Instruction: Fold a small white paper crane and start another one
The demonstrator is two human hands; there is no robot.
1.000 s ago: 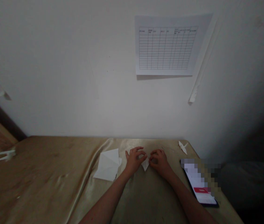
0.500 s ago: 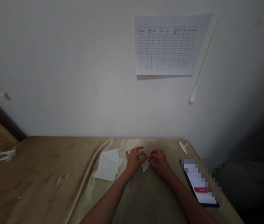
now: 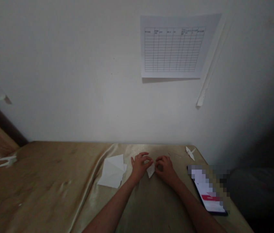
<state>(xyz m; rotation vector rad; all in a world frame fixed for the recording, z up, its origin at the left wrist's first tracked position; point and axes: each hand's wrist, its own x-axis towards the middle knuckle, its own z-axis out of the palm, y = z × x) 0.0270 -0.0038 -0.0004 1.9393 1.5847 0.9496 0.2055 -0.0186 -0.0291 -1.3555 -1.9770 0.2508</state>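
At a cloth-covered table point(image 3: 54, 174) against a white wall point(image 3: 66, 81), I work at a small folded paper point(image 3: 151, 172), its narrow point toward me, between my two hands. My left hand point(image 3: 140, 166) pinches its upper part between thumb and forefinger. My right hand point(image 3: 166, 168), a slight gap away, curls thumb to finger beside the paper's right edge; I cannot tell whether it touches. Creased white paper point(image 3: 111, 171) lies to my left, while a paper bird point(image 3: 190, 153) rests beyond a lit phone point(image 3: 208, 205) on my right, below a printed chart point(image 3: 173, 48).
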